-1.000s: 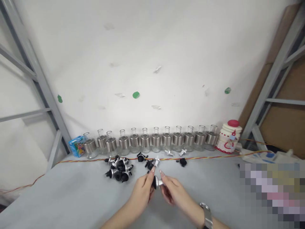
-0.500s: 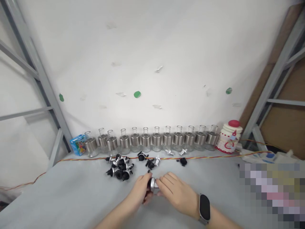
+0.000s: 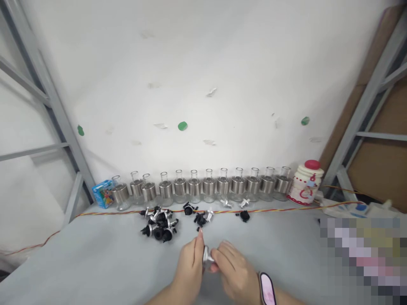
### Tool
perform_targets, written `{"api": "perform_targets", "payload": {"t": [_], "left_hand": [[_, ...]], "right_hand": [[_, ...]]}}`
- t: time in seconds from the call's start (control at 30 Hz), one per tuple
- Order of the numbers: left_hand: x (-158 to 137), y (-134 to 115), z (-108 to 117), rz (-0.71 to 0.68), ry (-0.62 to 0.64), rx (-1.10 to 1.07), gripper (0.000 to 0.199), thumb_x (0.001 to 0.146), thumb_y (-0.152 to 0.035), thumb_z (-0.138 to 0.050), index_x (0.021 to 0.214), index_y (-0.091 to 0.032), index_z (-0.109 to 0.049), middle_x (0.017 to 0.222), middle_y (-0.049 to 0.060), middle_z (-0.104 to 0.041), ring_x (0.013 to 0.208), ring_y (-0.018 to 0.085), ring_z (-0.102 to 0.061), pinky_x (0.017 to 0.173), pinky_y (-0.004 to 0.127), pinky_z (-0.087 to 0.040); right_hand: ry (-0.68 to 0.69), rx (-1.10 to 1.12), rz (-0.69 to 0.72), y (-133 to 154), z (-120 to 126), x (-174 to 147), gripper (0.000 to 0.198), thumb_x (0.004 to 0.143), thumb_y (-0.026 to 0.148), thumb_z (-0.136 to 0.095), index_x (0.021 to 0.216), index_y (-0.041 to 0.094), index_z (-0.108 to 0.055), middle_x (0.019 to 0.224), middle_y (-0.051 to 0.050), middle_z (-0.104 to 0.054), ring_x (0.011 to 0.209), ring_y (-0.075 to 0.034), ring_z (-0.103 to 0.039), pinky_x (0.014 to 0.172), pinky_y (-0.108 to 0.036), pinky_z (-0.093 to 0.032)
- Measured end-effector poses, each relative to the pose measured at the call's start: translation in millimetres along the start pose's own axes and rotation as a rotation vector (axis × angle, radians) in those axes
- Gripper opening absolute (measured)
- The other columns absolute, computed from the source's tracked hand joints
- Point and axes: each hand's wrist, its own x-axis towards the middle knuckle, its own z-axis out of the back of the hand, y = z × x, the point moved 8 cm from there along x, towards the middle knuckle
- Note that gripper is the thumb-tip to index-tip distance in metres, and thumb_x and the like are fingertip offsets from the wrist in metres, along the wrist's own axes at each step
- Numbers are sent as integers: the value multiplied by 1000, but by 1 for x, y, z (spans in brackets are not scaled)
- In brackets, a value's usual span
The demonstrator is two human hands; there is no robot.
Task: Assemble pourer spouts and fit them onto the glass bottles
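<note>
Low over the grey table, my left hand (image 3: 190,266) and my right hand (image 3: 233,267) are both closed on one silver bottle pourer (image 3: 207,256). The left grips its base side, which the fingers mostly cover; the right pinches the other end. A heap of black and silver pourers (image 3: 161,224) lies beyond my left hand. Loose black parts (image 3: 200,219) and a silver spout piece (image 3: 209,216) rest just past my fingertips. Farther back are two more silver spout pieces (image 3: 244,203) and a black part (image 3: 244,216).
Several glass bottles with steel sleeves (image 3: 194,186) stand in a row along the wall. A blue box (image 3: 104,194) is at the left end, a cream jar with a red lid (image 3: 305,183) at the right. A red-yellow twisted wire (image 3: 270,210) crosses the table before them.
Both hands have come slightly nearer to me with the pourer. My left hand has turned more upright, covering the pourer's black part. The watch on my right wrist has lit up.
</note>
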Motion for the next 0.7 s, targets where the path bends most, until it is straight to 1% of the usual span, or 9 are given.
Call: {"api": "perform_targets", "payload": {"t": [0.1,0.2,0.3,0.37,0.47,0.53,0.57,0.63,0.7], "left_hand": [[-2,-11,3,-139,-10,115,42,87,-45,-23,56,-20,-38,49,-4,-37,47,11,-37,49,23,-30],[-3,-21,4,-280,8,253,39,89,-36,-21,59,-20,-39,50,-3,-38,47,11,-38,49,24,-29],[-1,-25,8,-383,-6,375,37,89,-32,-21,61,-20,-43,51,-2,-42,48,12,-39,52,25,-29],[4,-24,10,-379,-19,435,38,88,-33,-23,62,-19,-46,52,-1,-44,49,12,-41,53,25,-29],[14,-15,11,-230,-30,417,43,86,-43,-26,56,-19,-46,49,-1,-45,48,13,-42,51,25,-29],[20,-1,6,-21,33,272,49,83,-52,-25,51,-20,-43,41,-3,-40,40,12,-39,44,24,-28],[20,8,1,110,83,171,52,81,-56,-24,48,-20,-41,36,-5,-35,35,11,-36,39,24,-26],[15,27,-10,370,180,-44,53,76,-62,-25,43,-22,-34,29,-7,-27,27,9,-27,32,22,-18],[8,37,-17,544,240,-239,52,73,-63,-31,41,-22,-28,27,-8,-24,24,7,-21,30,21,-11]], "right_hand": [[-38,112,-145,-2,2,-3,23,80,4,-27,80,17,-45,60,-3,-48,56,-16,-41,51,-26,-35],[7,278,-325,-7,-2,-6,21,84,10,-25,80,19,-44,63,-3,-49,57,-15,-45,52,-25,-36],[101,496,-591,-18,-17,-12,23,88,26,-27,71,21,-41,58,1,-46,52,-12,-42,51,-23,-34],[170,708,-818,-28,-33,-18,32,87,43,-30,64,21,-38,49,5,-39,44,-10,-37,45,-22,-30],[298,1131,-1112,-34,-59,-25,45,77,63,-32,59,22,-36,38,10,-28,33,-7,-24,37,-20,-26],[380,1301,-1226,-35,-68,-27,49,75,67,-28,58,22,-36,34,11,-26,30,-6,-21,36,-20,-27],[424,1296,-1248,-37,-68,-28,52,77,67,-23,57,21,-37,33,10,-27,29,-6,-22,35,-20,-27],[447,1103,-1196,-48,-59,-28,56,81,63,-15,56,20,-40,34,7,-34,30,-8,-29,36,-21,-28],[403,783,-976,-57,-39,-18,53,85,55,-17,61,18,-46,44,2,-46,40,-11,-42,43,-23,-33]]}}
